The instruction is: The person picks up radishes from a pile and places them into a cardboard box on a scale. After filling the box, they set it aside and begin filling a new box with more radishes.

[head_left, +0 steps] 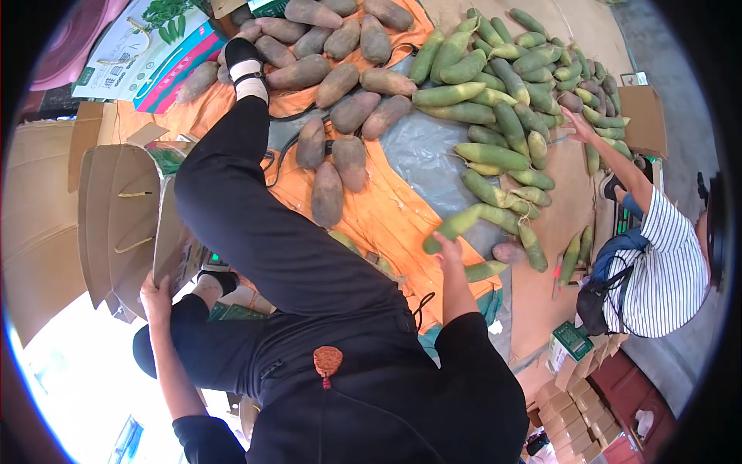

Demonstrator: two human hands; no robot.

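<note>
My right hand (449, 254) is closed around the near end of a long green radish (456, 225), whose far end reaches toward other radishes on the floor. Many more green radishes (495, 155) lie heaped ahead and to the right. On the left, my left hand (157, 300) pinches the edge of an open cardboard box (116, 209) with rope handles. The inside of the box bottom is hidden from this angle. Dark purplish, thick-skinned root vegetables (348, 108) lie on an orange cloth (386, 224) between my legs and the radishes.
A co-worker in a striped shirt (657, 271) sits at the right, one hand (577, 125) touching the radish heap. A printed carton (147, 46) stands at the upper left. Stacked small boxes (568, 417) are at the lower right, and my leg (263, 185) stretches across the cloth.
</note>
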